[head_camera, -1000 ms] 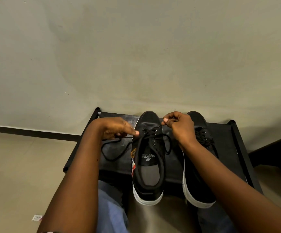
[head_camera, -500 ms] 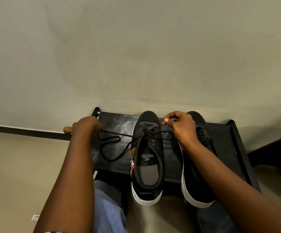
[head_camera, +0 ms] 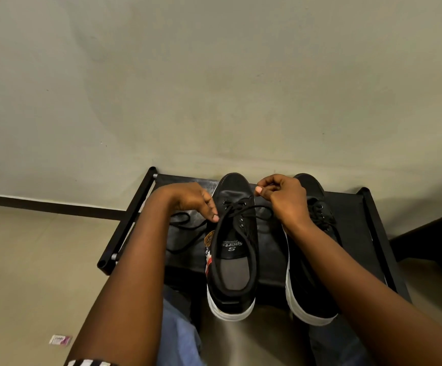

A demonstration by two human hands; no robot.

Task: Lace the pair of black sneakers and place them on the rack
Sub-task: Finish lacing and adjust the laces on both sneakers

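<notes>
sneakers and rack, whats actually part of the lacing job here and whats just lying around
Part of the job:
left sneaker, being laced
its lace
right sneaker
rack
left hand and right hand, each pinching the lace

Just lying about:
small wrapper on the floor

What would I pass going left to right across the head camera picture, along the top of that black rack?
Rack's left rail → loose lace loop → left hand → left sneaker → right hand → right sneaker → rack's right rail.
</notes>
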